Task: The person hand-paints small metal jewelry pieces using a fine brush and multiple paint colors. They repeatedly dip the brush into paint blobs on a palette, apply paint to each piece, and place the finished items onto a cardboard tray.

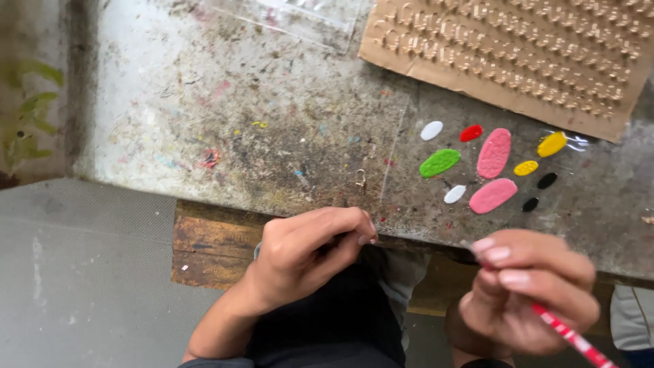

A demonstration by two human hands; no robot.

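The red-and-white striped stick sits pinched in the right hand below the bench edge; the left hand curls on something hidden. Steady wrists would suit work near the paint blobs.

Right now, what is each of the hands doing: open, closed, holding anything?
Left hand: fingers curled and pinched together; anything held is too small to tell.
Right hand: closed on a red-and-white striped stick.
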